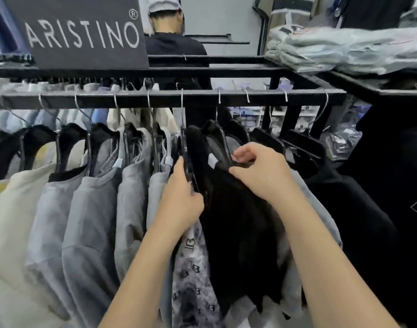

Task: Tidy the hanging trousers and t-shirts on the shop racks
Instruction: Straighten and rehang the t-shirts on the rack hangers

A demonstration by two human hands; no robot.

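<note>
While the black tee (238,221) hangs mid-rail (169,97), just right of the grey tees (89,209), the left hand (181,200) curls round a hanger (185,162) at its left edge, probably steadying it, and the right hand (259,171) pinches the collar, seemingly to square it.
</note>
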